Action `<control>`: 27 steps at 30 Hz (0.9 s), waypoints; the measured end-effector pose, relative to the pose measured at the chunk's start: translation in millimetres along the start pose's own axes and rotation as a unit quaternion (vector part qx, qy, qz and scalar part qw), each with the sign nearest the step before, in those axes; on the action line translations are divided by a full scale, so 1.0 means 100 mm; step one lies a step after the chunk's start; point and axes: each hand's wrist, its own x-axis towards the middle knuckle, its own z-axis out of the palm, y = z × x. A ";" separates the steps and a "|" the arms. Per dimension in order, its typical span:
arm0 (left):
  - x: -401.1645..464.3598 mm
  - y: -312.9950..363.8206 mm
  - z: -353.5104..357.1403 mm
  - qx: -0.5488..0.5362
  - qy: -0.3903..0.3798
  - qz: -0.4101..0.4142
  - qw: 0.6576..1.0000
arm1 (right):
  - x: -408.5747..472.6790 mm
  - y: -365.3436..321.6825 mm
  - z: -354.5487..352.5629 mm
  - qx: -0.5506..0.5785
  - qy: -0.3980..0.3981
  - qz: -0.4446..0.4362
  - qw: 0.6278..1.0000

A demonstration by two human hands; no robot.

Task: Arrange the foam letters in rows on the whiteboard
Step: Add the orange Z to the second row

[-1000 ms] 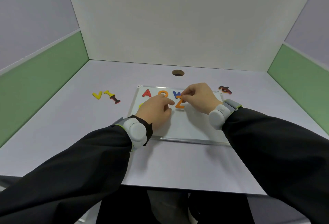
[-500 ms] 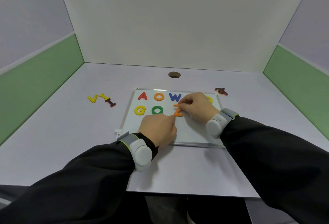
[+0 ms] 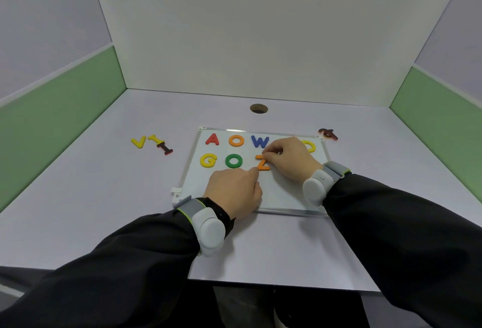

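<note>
A whiteboard point(image 3: 284, 194) lies on the desk. Its top row holds a red A point(image 3: 212, 139), an orange O point(image 3: 236, 140), a blue W point(image 3: 259, 141) and a yellow letter point(image 3: 311, 146) half hidden by my right hand. The second row has a yellow G point(image 3: 208, 160), a green O point(image 3: 233, 160) and an orange Z point(image 3: 263, 163). My right hand point(image 3: 289, 159) pinches the Z's top right. My left hand point(image 3: 236, 189) touches the Z's lower left with a fingertip.
Loose letters lie off the board: a yellow V point(image 3: 138, 141), a yellow I point(image 3: 154, 138) and a dark red I point(image 3: 164, 148) to the left, dark red letters point(image 3: 328, 133) at the board's far right corner. A cable hole point(image 3: 258, 108) sits behind the board.
My left hand has drawn back toward me, uncovering the yellow G and green O. The orange Z now sits in the second row, with both hands still on it.
</note>
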 end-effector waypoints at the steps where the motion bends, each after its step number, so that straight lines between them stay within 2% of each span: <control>1: 0.00 0.00 0.00 0.001 0.000 -0.002 1.000 | -0.01 0.00 0.00 -0.002 -0.001 -0.001 1.000; 9: -0.02 0.00 -0.01 0.001 0.016 0.017 1.000 | -0.03 0.00 -0.01 -0.007 -0.002 -0.003 1.000; 27: -0.01 0.01 0.00 -0.003 0.013 0.005 1.000 | -0.03 0.01 -0.01 -0.011 -0.006 -0.005 1.000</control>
